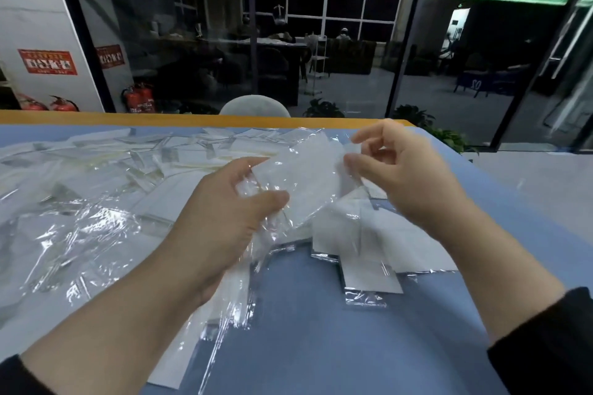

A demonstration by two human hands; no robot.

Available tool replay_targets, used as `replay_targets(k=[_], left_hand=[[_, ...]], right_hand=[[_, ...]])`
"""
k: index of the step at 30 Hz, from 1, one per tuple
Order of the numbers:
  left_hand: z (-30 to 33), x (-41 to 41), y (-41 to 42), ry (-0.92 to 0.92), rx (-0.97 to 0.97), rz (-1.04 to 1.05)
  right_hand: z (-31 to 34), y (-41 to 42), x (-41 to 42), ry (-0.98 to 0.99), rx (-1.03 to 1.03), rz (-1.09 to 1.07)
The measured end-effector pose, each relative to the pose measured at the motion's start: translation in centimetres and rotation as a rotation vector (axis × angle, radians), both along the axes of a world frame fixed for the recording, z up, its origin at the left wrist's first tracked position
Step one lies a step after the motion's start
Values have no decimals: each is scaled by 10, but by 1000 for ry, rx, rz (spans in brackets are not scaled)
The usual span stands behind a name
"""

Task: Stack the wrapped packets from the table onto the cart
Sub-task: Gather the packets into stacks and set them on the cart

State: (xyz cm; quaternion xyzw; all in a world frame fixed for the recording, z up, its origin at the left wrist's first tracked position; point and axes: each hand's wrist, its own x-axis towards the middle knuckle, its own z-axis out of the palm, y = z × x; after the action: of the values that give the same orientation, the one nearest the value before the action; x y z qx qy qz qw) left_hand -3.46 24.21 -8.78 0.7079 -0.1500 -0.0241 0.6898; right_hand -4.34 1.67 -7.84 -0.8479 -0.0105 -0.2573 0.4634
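Many flat white packets in clear wrap [96, 189] lie scattered over the blue table [321, 330]. Above the table I hold one wrapped packet [301, 176] between both hands. My left hand [231, 218] grips its near left end, thumb on top and fingers curled under the crinkled wrap. My right hand [401, 176] pinches its far right edge between thumb and forefinger. A few more packets [369, 244] lie under my hands. No cart is in view.
The table has an orange far edge [192, 120], with a grey chair back [255, 106] behind it. A dark glass wall stands beyond. Red fire extinguishers [139, 98] sit on the floor at left, green plants [449, 138] at right.
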Motion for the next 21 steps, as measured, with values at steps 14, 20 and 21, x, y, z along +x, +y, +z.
replay_targets(k=[14, 20, 21], left_hand=[[-20, 17, 2, -216, 477, 50], [-19, 20, 5, -240, 385, 102], [-18, 20, 5, -244, 381, 111]], right_hand=[[3, -64, -30, 837, -684, 60], [-1, -67, -25, 839, -622, 41], [-2, -66, -24, 834, -617, 48]])
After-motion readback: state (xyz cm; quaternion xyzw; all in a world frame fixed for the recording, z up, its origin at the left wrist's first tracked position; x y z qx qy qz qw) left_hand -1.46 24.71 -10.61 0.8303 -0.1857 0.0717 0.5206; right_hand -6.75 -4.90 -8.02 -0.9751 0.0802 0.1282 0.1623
